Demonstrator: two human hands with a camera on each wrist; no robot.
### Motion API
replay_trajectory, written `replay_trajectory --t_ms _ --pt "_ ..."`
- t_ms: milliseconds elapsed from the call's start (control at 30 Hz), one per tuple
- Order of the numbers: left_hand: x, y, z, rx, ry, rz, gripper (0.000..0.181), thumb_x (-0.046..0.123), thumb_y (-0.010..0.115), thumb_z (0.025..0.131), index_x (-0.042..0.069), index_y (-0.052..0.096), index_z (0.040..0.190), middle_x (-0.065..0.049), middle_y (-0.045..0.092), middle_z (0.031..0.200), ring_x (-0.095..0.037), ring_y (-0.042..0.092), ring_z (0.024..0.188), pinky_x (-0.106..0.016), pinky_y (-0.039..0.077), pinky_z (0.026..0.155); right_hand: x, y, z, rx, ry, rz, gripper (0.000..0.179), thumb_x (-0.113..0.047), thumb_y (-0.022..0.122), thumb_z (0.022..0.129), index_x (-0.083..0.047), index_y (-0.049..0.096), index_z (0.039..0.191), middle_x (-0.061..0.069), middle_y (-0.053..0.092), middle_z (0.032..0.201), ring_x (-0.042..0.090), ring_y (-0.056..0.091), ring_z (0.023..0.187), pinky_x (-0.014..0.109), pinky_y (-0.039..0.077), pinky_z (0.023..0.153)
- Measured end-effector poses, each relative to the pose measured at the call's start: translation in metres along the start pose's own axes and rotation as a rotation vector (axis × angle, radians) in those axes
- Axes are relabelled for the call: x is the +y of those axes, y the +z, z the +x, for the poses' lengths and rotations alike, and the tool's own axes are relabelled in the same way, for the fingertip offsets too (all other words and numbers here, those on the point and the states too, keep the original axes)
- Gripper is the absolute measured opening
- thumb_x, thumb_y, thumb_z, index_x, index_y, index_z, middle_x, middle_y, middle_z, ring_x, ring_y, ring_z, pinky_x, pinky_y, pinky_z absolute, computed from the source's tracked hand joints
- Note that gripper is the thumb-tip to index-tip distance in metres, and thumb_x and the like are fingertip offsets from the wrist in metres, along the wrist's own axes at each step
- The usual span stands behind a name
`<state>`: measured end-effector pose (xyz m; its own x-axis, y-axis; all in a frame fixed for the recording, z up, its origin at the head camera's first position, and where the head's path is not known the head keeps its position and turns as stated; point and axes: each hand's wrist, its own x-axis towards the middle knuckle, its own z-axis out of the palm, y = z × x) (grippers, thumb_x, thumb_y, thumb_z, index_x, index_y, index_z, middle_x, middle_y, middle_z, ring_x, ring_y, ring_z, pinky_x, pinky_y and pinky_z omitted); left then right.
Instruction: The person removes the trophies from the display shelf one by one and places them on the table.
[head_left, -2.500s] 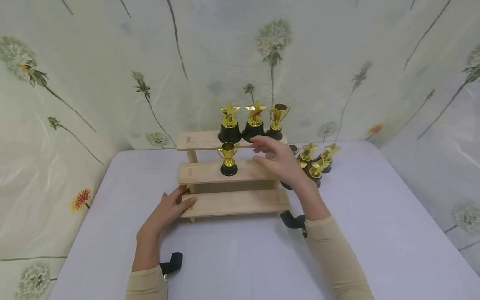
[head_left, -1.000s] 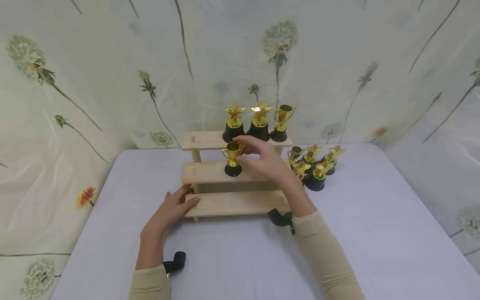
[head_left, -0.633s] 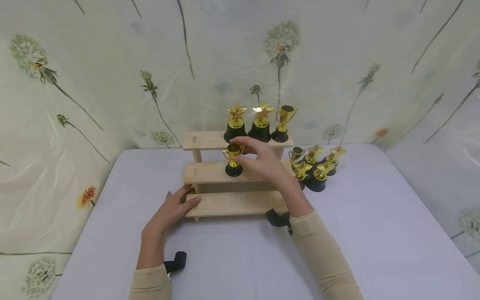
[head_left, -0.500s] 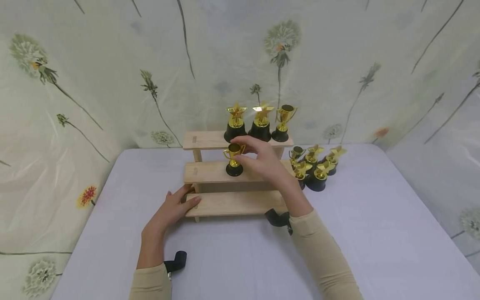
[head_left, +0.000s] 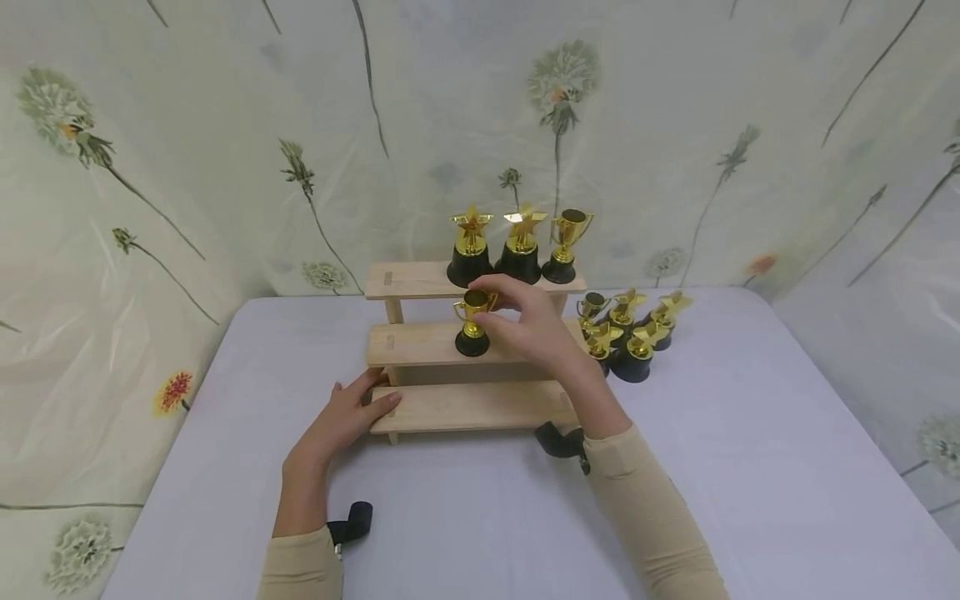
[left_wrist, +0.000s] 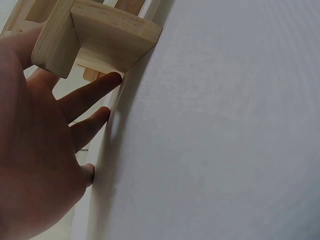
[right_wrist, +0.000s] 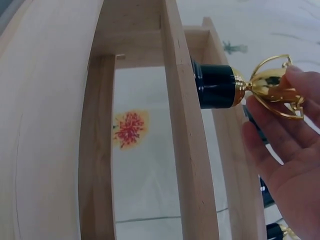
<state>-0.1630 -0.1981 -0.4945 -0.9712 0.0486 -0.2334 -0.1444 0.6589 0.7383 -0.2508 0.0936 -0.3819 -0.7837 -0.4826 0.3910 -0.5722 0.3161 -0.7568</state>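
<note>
My right hand (head_left: 525, 321) pinches the cup of a small gold trophy (head_left: 472, 321) between thumb and fingers. Its black base is at the middle tier of a three-tier wooden display stand (head_left: 465, 406); the right wrist view shows the trophy (right_wrist: 270, 85) side-on, base at the plank's edge. At the stand's lower left end, my left hand (head_left: 341, 425) holds the bottom plank, thumb on top. In the left wrist view, several left fingers (left_wrist: 90, 97) spread beside the wooden end (left_wrist: 110, 30); the thumb tip is hidden behind the wood.
Two star trophies (head_left: 471, 246) and a cup trophy (head_left: 567, 246) stand on the top tier. Right of the stand, several more trophies (head_left: 632, 354) cluster on the white-covered table (head_left: 750, 458). A flower-patterned sheet (head_left: 420, 100) hangs behind.
My right hand has come left to the trophy on the middle tier and taken hold of its cup. The trophy has shifted slightly right and toward the front. My left hand stays put.
</note>
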Motion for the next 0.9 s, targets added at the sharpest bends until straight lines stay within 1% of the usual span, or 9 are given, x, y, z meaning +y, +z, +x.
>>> replay_trajectory --t_ms 100,200,333,433,633,767,900 --pt "-0.001 0.000 0.000 -0.002 -0.002 0.002 0.084 0.069 0.053 0.091 0.025 0.028 0.158 -0.006 0.033 0.162 -0.053 -0.008 0.150 -0.073 0.002 0.118 0.000 -0.001 -0.001 0.002 0.001 0.000 0.035 -0.019 0.073 0.091 -0.017 0.065 0.125 -0.001 0.069 0.118 0.014 0.064 0.103 0.034 0.055 0.097" --pt "-0.002 0.000 0.000 -0.003 0.002 0.004 0.084 0.069 0.052 0.091 0.025 0.028 0.158 -0.005 0.035 0.162 -0.053 -0.008 0.151 -0.073 0.001 0.118 -0.001 -0.003 -0.002 0.000 0.019 -0.012 0.035 -0.021 0.073 0.091 -0.019 0.064 0.124 -0.003 0.068 0.118 0.013 0.064 0.102 0.034 0.055 0.097" --pt "-0.002 0.002 0.001 -0.001 0.012 -0.002 0.084 0.068 0.053 0.091 0.025 0.028 0.158 -0.005 0.037 0.160 -0.052 -0.007 0.151 -0.072 0.000 0.119 0.001 -0.006 -0.004 0.003 0.045 -0.038 0.036 -0.025 0.073 0.091 -0.020 0.064 0.125 -0.004 0.068 0.119 0.014 0.065 0.102 0.036 0.055 0.098" --pt "-0.002 0.003 0.002 0.003 0.021 -0.004 0.083 0.068 0.054 0.091 0.025 0.028 0.158 -0.004 0.039 0.160 -0.050 -0.006 0.152 -0.070 -0.001 0.120 0.003 -0.008 -0.006 0.012 0.043 -0.049 0.037 -0.027 0.074 0.091 -0.020 0.064 0.126 -0.003 0.068 0.120 0.014 0.065 0.103 0.037 0.055 0.098" --pt "-0.002 0.003 0.002 0.008 0.016 -0.002 0.082 0.067 0.054 0.091 0.026 0.029 0.158 -0.005 0.038 0.160 -0.049 -0.006 0.152 -0.069 -0.002 0.120 0.005 -0.011 -0.008 0.020 0.030 -0.060 0.037 -0.025 0.073 0.092 -0.018 0.064 0.126 -0.002 0.068 0.122 0.014 0.065 0.104 0.034 0.055 0.098" --pt "-0.001 0.003 0.001 0.007 0.005 0.000 0.082 0.068 0.053 0.091 0.027 0.028 0.158 -0.004 0.037 0.160 -0.052 -0.007 0.151 -0.072 0.000 0.119 0.006 -0.015 -0.010 0.031 0.034 -0.046 0.036 -0.020 0.072 0.092 -0.015 0.064 0.127 0.001 0.067 0.123 0.017 0.065 0.107 0.036 0.055 0.099" --pt "-0.001 0.002 0.002 0.007 0.011 0.009 0.082 0.067 0.053 0.092 0.026 0.028 0.158 -0.005 0.037 0.160 -0.053 -0.007 0.151 -0.073 0.000 0.118 0.007 -0.020 -0.012 0.060 0.049 -0.051 0.036 -0.017 0.073 0.091 -0.014 0.064 0.126 0.003 0.068 0.123 0.019 0.064 0.109 0.038 0.055 0.099"
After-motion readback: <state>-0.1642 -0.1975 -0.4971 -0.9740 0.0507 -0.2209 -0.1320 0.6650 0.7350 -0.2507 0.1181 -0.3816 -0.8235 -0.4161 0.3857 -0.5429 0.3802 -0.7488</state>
